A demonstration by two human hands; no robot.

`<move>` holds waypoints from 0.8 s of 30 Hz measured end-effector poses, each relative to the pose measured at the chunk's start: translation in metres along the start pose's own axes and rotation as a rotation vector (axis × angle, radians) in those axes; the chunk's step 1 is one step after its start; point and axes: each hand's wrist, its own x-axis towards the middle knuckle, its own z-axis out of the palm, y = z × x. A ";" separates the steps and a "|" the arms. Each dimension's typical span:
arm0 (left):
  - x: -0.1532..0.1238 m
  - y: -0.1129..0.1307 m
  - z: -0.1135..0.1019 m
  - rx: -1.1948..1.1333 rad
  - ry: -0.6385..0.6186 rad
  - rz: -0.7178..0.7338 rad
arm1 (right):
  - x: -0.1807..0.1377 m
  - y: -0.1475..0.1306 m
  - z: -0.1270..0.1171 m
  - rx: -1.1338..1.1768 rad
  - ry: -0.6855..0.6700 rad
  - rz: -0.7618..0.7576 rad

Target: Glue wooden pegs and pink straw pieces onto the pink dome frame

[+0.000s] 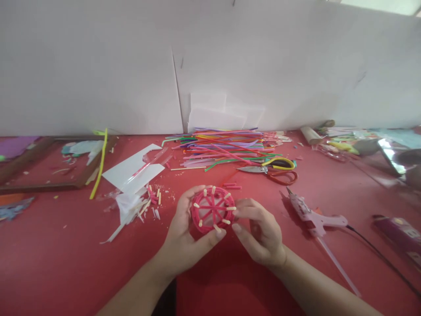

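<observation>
My left hand (189,235) is closed around a small round pink-red basket (199,226), its thumb across the near rim. Pale stick ends poke up around the basket's rim, and pink spokes cross over its whitish middle. Beside the right rim is my right hand (263,232), its fingers bent and its index fingertip at the rim by one stick end. A gap shows between that finger and the thumb. Just beyond the basket lie a few short pink sticks (232,186).
Behind lie colourful pipe cleaners (226,147) and scissors (259,168). At right are a glue gun (317,219) with its cord and a purple package (399,235). White paper scraps (131,169), a yellow pipe cleaner (101,166) and a brown frame (42,188) occupy the left.
</observation>
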 end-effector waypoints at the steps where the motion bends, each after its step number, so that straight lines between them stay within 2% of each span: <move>1: 0.000 0.001 0.000 -0.003 -0.010 -0.001 | 0.001 -0.002 0.001 0.005 -0.001 -0.005; 6: 0.000 0.008 -0.001 -0.045 -0.070 -0.017 | 0.002 -0.009 0.007 -0.032 -0.005 -0.004; 14: -0.001 0.008 0.000 -0.042 -0.080 -0.033 | 0.001 -0.009 0.011 -0.088 0.031 -0.026; 24: -0.002 0.005 0.001 -0.026 -0.096 0.034 | 0.001 -0.008 0.012 -0.101 0.055 -0.063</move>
